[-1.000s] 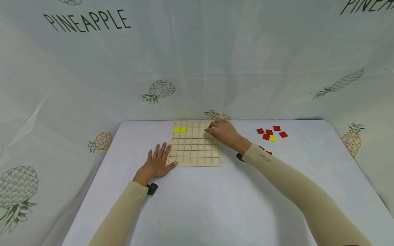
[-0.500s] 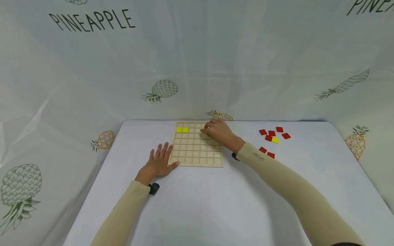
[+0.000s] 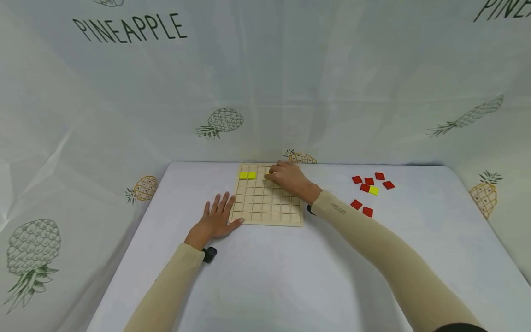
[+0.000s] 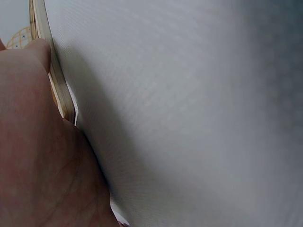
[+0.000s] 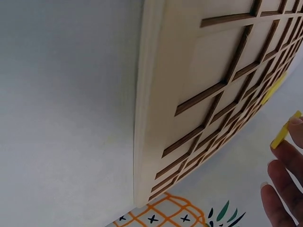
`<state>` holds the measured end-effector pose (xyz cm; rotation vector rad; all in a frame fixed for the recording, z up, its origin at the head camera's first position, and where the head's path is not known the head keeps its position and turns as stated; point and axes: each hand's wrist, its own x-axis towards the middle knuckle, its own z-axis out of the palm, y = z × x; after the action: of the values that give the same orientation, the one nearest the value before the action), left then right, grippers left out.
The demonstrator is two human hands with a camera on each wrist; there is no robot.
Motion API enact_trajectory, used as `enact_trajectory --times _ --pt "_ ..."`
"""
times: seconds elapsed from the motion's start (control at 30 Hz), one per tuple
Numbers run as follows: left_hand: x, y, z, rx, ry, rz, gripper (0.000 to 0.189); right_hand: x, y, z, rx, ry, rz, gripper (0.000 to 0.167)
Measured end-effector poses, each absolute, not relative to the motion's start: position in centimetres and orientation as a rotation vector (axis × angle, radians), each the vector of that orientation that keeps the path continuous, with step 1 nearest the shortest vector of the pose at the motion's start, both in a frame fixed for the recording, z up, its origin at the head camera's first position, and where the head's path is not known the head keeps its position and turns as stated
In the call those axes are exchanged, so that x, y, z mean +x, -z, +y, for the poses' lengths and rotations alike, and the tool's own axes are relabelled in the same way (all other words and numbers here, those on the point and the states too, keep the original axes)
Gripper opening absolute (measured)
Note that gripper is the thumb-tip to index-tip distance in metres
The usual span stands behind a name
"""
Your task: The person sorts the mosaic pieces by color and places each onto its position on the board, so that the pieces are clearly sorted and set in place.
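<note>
A light wooden grid board (image 3: 265, 203) lies on the table, with two yellow square tiles (image 3: 248, 175) side by side in its second row from the back, at the left. My right hand (image 3: 288, 177) is over the board's back part, and in the right wrist view its thumb and finger pinch a yellow tile (image 5: 283, 134). The other fingers of that hand extend apart from the tile. Spread flat, my left hand (image 3: 215, 221) rests at the board's left front corner, its thumb touching the board edge (image 4: 59, 85) in the left wrist view.
Several red tiles (image 3: 388, 185) and a yellow tile (image 3: 374, 190) lie scattered on the white table (image 3: 290, 276), right of the board. A pale curtain (image 3: 332, 92) printed with pineapples hangs behind the table and at its sides.
My right hand has moved left across the board with the yellow tile, closer to the two placed ones. My left hand stays at the board's corner. The head view has shifted slightly.
</note>
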<state>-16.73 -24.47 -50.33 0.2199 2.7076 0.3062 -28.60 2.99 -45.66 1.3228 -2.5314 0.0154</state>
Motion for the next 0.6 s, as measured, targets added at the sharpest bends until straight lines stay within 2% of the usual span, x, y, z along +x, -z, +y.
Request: enact_trajectory --times 0.6 --pt "-16.7 50.6 -24.6 0.229 -0.310 2.724 0.092 -29.9 46.4 0.4 1.363 0.020 -2.470 0.027"
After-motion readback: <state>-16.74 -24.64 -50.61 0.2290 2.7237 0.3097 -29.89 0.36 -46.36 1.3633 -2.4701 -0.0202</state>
